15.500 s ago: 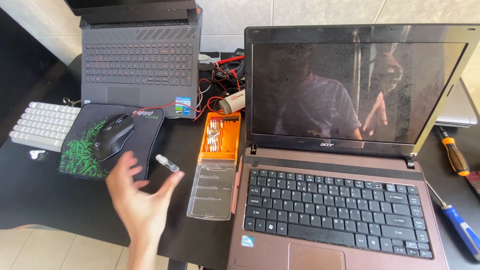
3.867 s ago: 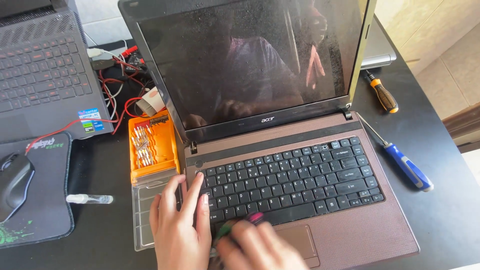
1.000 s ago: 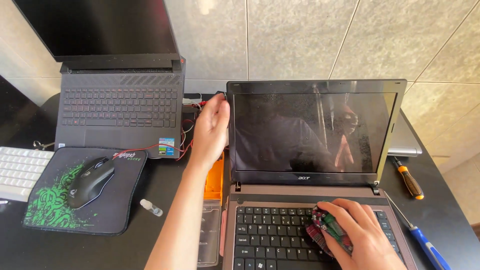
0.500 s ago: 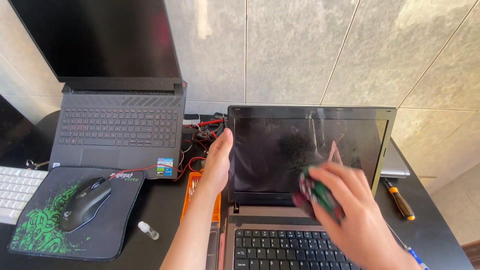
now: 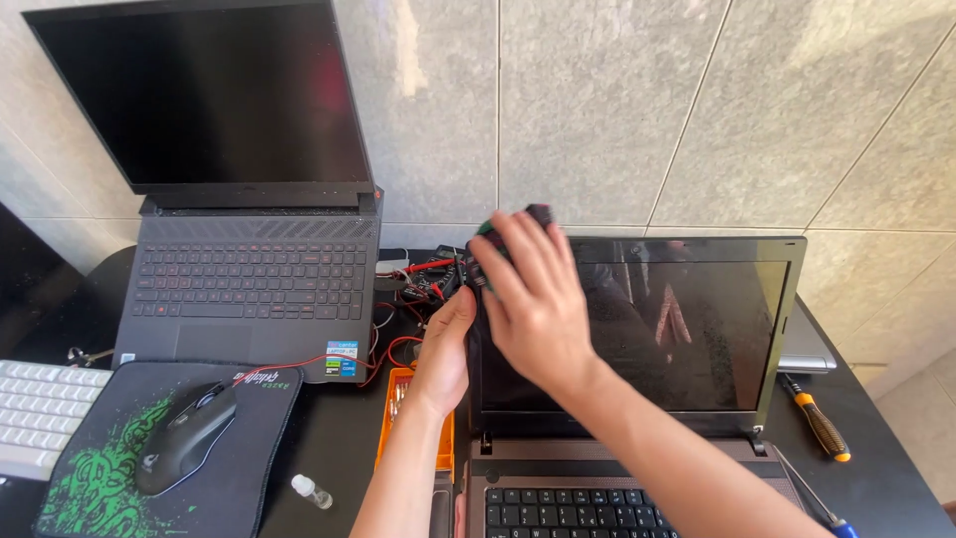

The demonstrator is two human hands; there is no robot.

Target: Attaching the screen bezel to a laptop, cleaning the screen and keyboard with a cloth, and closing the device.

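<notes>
A brown laptop (image 5: 697,339) stands open in front of me, its dark dusty screen upright. My left hand (image 5: 445,344) grips the screen's left edge. My right hand (image 5: 533,294) is closed on a small dark cloth (image 5: 498,229) with green and pink in it, pressed against the screen's top left corner. Most of the cloth is hidden under my fingers.
A grey laptop (image 5: 249,269) stands open at the left, red wires (image 5: 418,284) beside it. A black mouse (image 5: 184,436) rests on a green-patterned pad (image 5: 90,478), next to a white keyboard (image 5: 35,413). An orange bit case (image 5: 398,399), a small vial (image 5: 311,491) and an orange-handled screwdriver (image 5: 819,418) lie around.
My right hand has swept the cloth from the keyboard up across the screen to its top left corner. My left hand stays on the screen's left edge.
</notes>
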